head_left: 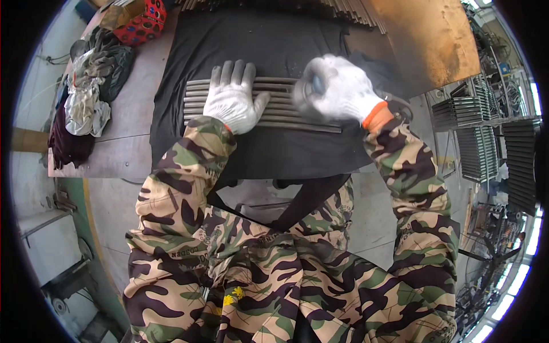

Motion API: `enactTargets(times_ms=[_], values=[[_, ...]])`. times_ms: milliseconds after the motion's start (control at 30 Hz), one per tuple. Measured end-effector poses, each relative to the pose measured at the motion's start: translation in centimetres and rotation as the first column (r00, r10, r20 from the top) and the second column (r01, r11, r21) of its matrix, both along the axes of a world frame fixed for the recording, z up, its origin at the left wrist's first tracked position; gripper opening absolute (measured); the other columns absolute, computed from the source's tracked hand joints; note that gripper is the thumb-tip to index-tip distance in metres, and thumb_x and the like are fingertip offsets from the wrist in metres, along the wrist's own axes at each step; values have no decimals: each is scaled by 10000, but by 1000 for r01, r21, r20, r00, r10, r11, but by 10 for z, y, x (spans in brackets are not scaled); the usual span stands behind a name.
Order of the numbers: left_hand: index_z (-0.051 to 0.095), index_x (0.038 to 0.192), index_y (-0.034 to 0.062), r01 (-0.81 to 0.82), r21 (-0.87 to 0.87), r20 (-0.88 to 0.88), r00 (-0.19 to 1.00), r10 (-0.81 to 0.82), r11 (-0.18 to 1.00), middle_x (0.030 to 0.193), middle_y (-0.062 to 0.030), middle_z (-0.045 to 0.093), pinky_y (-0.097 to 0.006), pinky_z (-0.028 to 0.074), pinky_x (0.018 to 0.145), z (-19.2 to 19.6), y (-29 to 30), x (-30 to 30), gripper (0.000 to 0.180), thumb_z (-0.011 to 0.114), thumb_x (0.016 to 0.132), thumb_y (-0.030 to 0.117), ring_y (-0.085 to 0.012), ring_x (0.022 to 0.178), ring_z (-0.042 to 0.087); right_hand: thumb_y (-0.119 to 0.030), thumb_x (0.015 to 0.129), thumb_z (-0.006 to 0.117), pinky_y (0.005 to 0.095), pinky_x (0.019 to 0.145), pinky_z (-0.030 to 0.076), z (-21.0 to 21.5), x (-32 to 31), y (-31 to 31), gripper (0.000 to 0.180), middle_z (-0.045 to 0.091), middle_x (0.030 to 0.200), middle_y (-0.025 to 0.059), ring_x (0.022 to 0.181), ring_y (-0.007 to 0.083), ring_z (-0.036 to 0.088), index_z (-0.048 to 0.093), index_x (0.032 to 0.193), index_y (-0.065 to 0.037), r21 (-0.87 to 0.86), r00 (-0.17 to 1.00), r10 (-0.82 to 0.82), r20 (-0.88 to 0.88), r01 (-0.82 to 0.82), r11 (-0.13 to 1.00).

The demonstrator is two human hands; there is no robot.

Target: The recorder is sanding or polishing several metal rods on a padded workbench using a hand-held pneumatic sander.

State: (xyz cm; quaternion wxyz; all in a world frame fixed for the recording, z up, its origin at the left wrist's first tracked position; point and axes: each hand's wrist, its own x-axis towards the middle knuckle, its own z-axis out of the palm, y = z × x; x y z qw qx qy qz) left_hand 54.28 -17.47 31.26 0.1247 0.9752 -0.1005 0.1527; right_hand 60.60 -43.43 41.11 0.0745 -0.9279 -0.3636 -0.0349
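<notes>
Several thin grey metal rods [280, 106] lie side by side, running left to right, on a black cloth [263, 154] spread over the table. My left hand [233, 102], in a white glove with greyed fingertips, rests flat across the left part of the rods, fingers stretched out. Over their right part is my right hand [343, 86], in a white glove with an orange cuff. Its fingers are curled and smeared by motion. A small bluish-grey patch shows inside the curl, too blurred to name. The rods' right ends are partly hidden beneath this hand.
More metal rods [349, 11] lie bunched along the table's far side. A stained brown board [434, 43] stands at the far right. Crumpled cloths [91, 103] and a red patterned box [148, 23] are at the left. Racks of dark bars [477, 140] stand beyond the right side.
</notes>
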Motion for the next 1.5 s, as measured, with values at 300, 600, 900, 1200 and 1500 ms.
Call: enactTargets(times_ms=[300, 600, 900, 1200, 1500], values=[[544, 1521, -42, 1, -56, -19, 1000, -2, 998, 1540, -279, 564, -613, 288, 1309, 6, -6, -9, 729, 690, 1000, 445, -481, 1502, 462, -290, 920, 728, 482, 1001, 596, 3, 7, -17, 258, 734, 1115, 139, 1139, 371, 712, 736, 1138, -154, -11, 1000, -18, -8, 18, 1000], [526, 1537, -41, 16, -68, -106, 994, -24, 998, 1556, -272, 555, -617, 291, 1304, 15, -9, -14, 740, 693, 989, 428, -478, 1500, 460, -365, 875, 748, 513, 1018, 576, 17, 35, -49, 374, 703, 1162, 148, 1189, 386, 693, 713, 1188, -164, -104, 992, -117, -51, 111, 988], [544, 1531, -46, 0, -11, -61, 998, -1, 1000, 1548, -309, 574, -621, 300, 1300, 15, -5, -16, 740, 670, 999, 453, -491, 1493, 484, -274, 821, 843, 454, 941, 608, 65, -3, -120, 328, 749, 1094, 151, 1051, 390, 746, 743, 1067, -80, 221, 965, -251, -81, 263, 939], [542, 1529, -49, 3, -8, -64, 998, -3, 1000, 1538, -316, 577, -628, 310, 1289, 18, -3, -18, 725, 681, 1003, 430, -501, 1478, 493, -203, 767, 843, 356, 962, 601, 82, 1, -156, 444, 774, 1082, 115, 1003, 209, 741, 740, 1159, -21, 289, 907, -322, -272, 396, 872], [558, 1507, -51, 17, -11, -2, 1000, -17, 1000, 1515, -318, 595, -629, 325, 1278, 11, -1, -16, 711, 692, 991, 421, -509, 1456, 512, -182, 775, 907, 314, 905, 593, 88, 34, -189, 498, 742, 1096, 60, 972, 132, 679, 753, 1212, 2, 435, 911, -280, -301, 393, 810]])
